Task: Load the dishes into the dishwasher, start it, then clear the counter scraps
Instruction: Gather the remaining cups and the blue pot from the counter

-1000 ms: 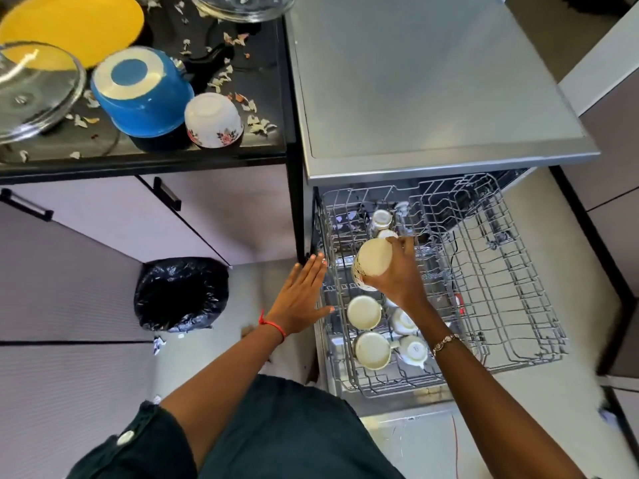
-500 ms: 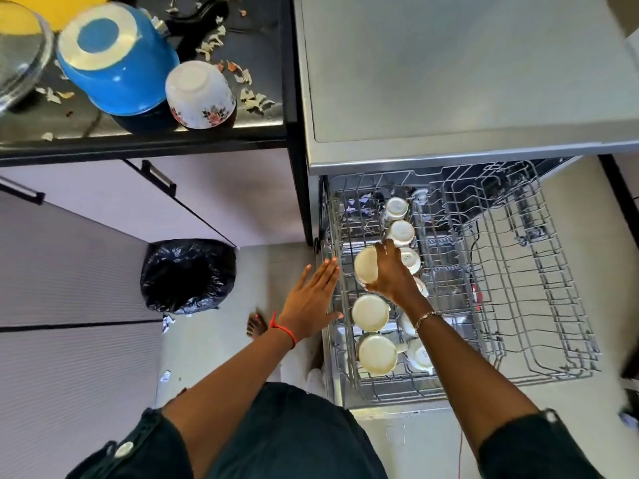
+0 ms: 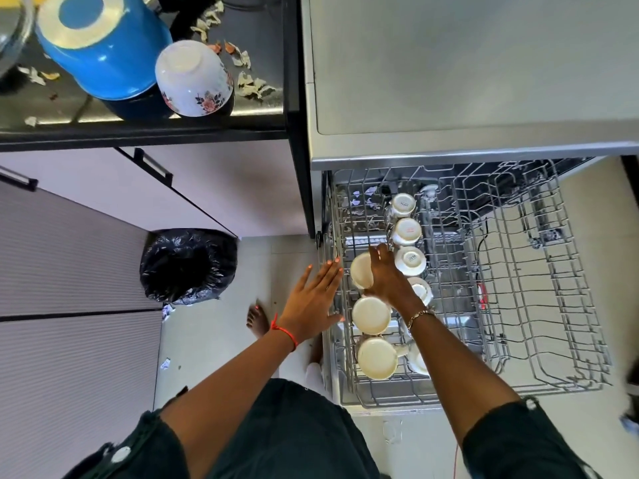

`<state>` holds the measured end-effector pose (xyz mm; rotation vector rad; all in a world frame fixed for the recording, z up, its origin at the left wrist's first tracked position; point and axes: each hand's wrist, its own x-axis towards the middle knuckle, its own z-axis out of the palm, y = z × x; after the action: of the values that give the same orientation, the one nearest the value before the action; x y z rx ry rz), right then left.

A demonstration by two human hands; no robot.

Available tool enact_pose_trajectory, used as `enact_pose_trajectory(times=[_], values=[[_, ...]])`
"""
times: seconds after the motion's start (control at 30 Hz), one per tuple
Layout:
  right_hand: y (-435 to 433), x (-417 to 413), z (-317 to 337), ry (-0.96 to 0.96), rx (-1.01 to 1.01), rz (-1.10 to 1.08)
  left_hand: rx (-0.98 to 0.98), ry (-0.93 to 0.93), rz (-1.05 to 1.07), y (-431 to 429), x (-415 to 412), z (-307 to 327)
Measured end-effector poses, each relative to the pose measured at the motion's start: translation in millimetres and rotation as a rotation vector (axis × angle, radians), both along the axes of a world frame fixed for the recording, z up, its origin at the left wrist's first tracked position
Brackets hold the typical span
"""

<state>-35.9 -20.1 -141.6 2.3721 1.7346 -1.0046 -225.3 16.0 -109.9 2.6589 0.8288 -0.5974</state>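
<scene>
**Head view, looking down; near to far.** Closest to you, both forearms reach forward out of dark green sleeves [image 3: 518, 444]. A red thread [image 3: 285, 331] circles your left wrist and a beaded bracelet [image 3: 420, 314] your right.

Your left hand [image 3: 313, 299] is flat, palm down, with the fingers straight and slightly spread. It holds nothing, and its fingertips are at the left rim of the pulled-out wire rack [image 3: 518, 305].

Your right hand [image 3: 389, 278] is over the left side of the rack, with its fingers curled round a cream cup [image 3: 361, 274]. The cup is tilted, its base turned towards your left hand.

In the same column, just nearer to you, two more cream cups [image 3: 371, 314] stand upside down, one behind the other. Beyond and to the right of the held cup, a row of small white cups [image 3: 408, 231] runs towards the back of the rack, bases up.

The rack projects from the dishwasher [image 3: 466, 63], whose grey top fills the upper right.

On the floor to the left, your bare foot [image 3: 257, 319] is near the rack. A black bin bag [image 3: 188, 266] sits against the cabinet [image 3: 207, 188].

Farthest away is the dark counter [image 3: 269, 108]. On it an upturned blue pot [image 3: 103, 46] stands just beside an upturned floral bowl [image 3: 193, 77]. Pale scraps [image 3: 249, 81] lie scattered to the right of the bowl, and part of a glass lid [image 3: 10, 36] shows at the left edge.
</scene>
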Motion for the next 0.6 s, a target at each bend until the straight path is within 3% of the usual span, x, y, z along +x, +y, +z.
enact_pose_trajectory(times=[0.6], values=[[3.9, -3.7, -5.1, -0.035, -0.139, 0.048, -0.043, 0.018, 0.006, -0.4, -17.3, 0.0]])
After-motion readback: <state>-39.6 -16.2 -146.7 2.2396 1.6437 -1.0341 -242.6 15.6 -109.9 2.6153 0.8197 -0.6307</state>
